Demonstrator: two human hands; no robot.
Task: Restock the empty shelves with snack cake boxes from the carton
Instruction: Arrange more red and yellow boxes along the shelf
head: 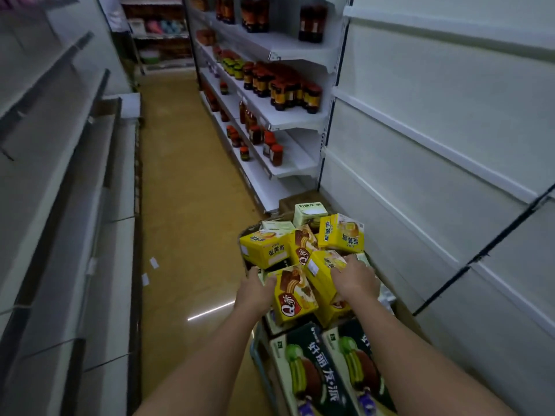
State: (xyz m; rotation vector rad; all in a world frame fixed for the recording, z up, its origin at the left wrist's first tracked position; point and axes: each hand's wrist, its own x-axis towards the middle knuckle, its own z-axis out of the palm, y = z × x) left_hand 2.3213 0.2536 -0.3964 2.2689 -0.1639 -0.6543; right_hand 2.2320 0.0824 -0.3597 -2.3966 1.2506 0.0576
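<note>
Left hand [255, 288] grips a brown-and-yellow box [295, 295], right hand [354, 277] grips a yellow box [322, 273], among heaped boxes beside bare shelves [435, 151]

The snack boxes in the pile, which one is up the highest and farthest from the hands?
The pale green box at the pile's far end. The others around it are yellow and nearer the hands.

The aisle is viewed from head height, forward and down, with the carton [303, 265] close below.
</note>
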